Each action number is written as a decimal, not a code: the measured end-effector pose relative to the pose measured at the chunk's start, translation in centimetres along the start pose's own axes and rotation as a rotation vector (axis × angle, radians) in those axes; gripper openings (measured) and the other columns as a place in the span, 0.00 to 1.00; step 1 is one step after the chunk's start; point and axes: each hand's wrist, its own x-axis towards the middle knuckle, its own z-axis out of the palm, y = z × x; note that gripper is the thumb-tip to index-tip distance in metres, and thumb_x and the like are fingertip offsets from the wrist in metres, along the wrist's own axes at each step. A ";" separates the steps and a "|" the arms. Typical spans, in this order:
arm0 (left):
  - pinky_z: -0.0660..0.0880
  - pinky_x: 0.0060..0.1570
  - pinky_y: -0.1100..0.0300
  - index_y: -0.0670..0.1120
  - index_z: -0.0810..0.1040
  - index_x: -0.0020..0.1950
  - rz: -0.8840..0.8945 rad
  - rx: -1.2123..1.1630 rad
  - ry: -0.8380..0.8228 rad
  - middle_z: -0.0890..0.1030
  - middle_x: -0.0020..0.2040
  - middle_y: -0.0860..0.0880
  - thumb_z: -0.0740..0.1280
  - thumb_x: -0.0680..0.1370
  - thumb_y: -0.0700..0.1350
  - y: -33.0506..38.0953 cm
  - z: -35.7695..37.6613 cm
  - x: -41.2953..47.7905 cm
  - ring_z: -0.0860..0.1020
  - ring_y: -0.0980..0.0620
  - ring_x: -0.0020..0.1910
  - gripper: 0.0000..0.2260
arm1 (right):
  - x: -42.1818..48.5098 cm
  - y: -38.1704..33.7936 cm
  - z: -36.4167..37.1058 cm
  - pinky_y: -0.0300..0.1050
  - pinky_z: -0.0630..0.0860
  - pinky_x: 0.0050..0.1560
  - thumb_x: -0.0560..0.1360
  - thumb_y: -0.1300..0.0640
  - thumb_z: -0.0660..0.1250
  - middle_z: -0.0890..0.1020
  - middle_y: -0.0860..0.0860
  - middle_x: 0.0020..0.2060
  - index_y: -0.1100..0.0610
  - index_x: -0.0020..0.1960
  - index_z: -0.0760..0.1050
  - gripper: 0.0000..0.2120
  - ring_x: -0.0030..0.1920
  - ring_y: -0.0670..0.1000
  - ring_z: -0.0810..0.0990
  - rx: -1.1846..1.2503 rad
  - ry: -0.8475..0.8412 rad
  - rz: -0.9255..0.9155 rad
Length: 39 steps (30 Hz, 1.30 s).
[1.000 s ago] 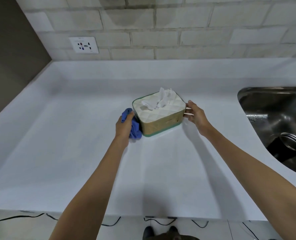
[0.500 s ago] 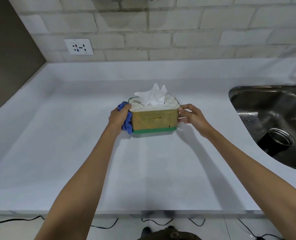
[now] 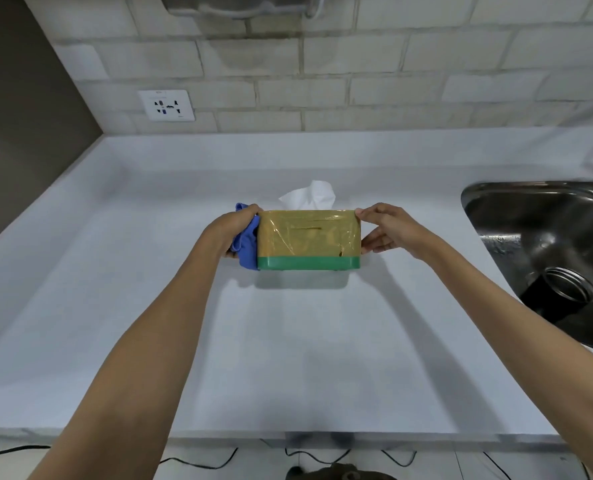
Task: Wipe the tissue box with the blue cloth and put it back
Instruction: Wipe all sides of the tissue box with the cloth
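We hold a tissue box (image 3: 308,239) between our two bare hands above a pale grey countertop (image 3: 288,341), its long side facing us: a tan panel under glossy film, with a green band along the bottom edge. The box casts a shadow on the counter just below it, and we cannot tell whether its base touches the surface or hangs slightly clear. A white tissue (image 3: 310,197) stands up from the top of the box. Our left hand (image 3: 231,230) is pressed against the left end of the box with the blue cloth (image 3: 248,242) bunched between palm and box, thumb curled over the top left corner. Our right hand (image 3: 387,230) clasps the right end, thumb on the top right corner and fingers (image 3: 371,241) laid along the side. Both grips are closed on the box, one through the cloth and one bare.

To the right, a stainless steel sink (image 3: 530,230) is set into the counter, and a dark cylindrical container (image 3: 558,299) with a metal rim lies inside it. On the far wall of pale tiles (image 3: 357,64), a white power socket (image 3: 167,105) sits to the left. Black cables (image 3: 201,460) trail along the floor below the near edge of the counter.
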 end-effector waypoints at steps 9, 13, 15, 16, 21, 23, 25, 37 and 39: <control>0.69 0.35 0.61 0.47 0.65 0.32 -0.014 0.026 0.028 0.70 0.32 0.49 0.59 0.74 0.51 0.2 -0.1 0.8 0.71 0.52 0.33 0.13 | -0.3 2.2 0.0 0.44 0.71 0.57 0.70 0.58 0.68 0.74 0.58 0.60 0.48 0.74 0.58 0.35 0.55 0.52 0.77 -0.198 -0.134 -0.111; 0.71 0.33 0.60 0.46 0.69 0.36 0.009 0.020 0.066 0.74 0.35 0.48 0.60 0.74 0.53 -0.1 -0.1 1.1 0.73 0.51 0.34 0.12 | 0.4 3.2 0.8 0.48 0.65 0.69 0.61 0.60 0.78 0.63 0.49 0.71 0.50 0.74 0.50 0.52 0.71 0.51 0.63 -0.346 -0.141 -0.274; 0.72 0.34 0.59 0.46 0.70 0.37 0.036 -0.004 0.089 0.75 0.36 0.47 0.61 0.74 0.53 -0.3 0.0 1.1 0.74 0.50 0.35 0.12 | 0.9 3.4 1.5 0.49 0.65 0.70 0.58 0.60 0.80 0.66 0.49 0.69 0.52 0.74 0.49 0.54 0.71 0.50 0.64 -0.354 -0.108 -0.356; 0.74 0.38 0.58 0.46 0.71 0.37 0.055 -0.013 0.104 0.76 0.38 0.47 0.61 0.74 0.53 -0.5 0.1 1.0 0.75 0.49 0.36 0.12 | 1.0 3.6 1.8 0.49 0.66 0.69 0.57 0.60 0.80 0.68 0.49 0.66 0.52 0.73 0.50 0.54 0.69 0.49 0.66 -0.354 -0.076 -0.396; 0.75 0.52 0.52 0.49 0.74 0.39 0.277 -0.110 0.233 0.78 0.40 0.48 0.60 0.75 0.56 -1.8 1.2 0.6 0.76 0.47 0.46 0.12 | 1.5 4.1 2.5 0.40 0.68 0.61 0.55 0.57 0.80 0.71 0.47 0.62 0.50 0.71 0.53 0.53 0.63 0.47 0.70 -0.351 0.009 -0.502; 0.73 0.46 0.57 0.54 0.75 0.40 0.437 -0.211 0.237 0.77 0.37 0.51 0.59 0.77 0.56 -2.4 2.0 0.0 0.76 0.50 0.43 0.10 | 1.6 4.0 2.5 0.40 0.69 0.59 0.55 0.57 0.80 0.70 0.47 0.61 0.49 0.71 0.53 0.52 0.61 0.48 0.71 -0.361 0.018 -0.529; 0.72 0.50 0.60 0.57 0.77 0.47 0.537 -0.316 0.172 0.78 0.43 0.52 0.56 0.78 0.59 -2.9 2.6 -0.8 0.76 0.54 0.45 0.12 | 1.8 3.9 2.5 0.41 0.71 0.58 0.56 0.58 0.80 0.71 0.47 0.60 0.51 0.70 0.54 0.51 0.61 0.49 0.72 -0.361 0.021 -0.554; 0.68 0.67 0.49 0.44 0.72 0.69 1.002 0.245 0.543 0.68 0.70 0.37 0.64 0.78 0.42 -6.6 6.0 -2.2 0.70 0.37 0.65 0.18 | 2.4 3.7 2.3 0.42 0.70 0.58 0.55 0.58 0.79 0.72 0.49 0.59 0.55 0.68 0.60 0.47 0.57 0.48 0.72 -0.387 0.050 -0.561; 0.67 0.67 0.51 0.43 0.73 0.68 1.018 0.303 0.569 0.68 0.70 0.36 0.64 0.78 0.41 -8.8 6.1 -2.8 0.70 0.37 0.65 0.18 | 2.6 3.7 2.3 0.41 0.70 0.56 0.55 0.58 0.79 0.72 0.48 0.58 0.55 0.68 0.60 0.46 0.56 0.48 0.72 -0.402 0.050 -0.562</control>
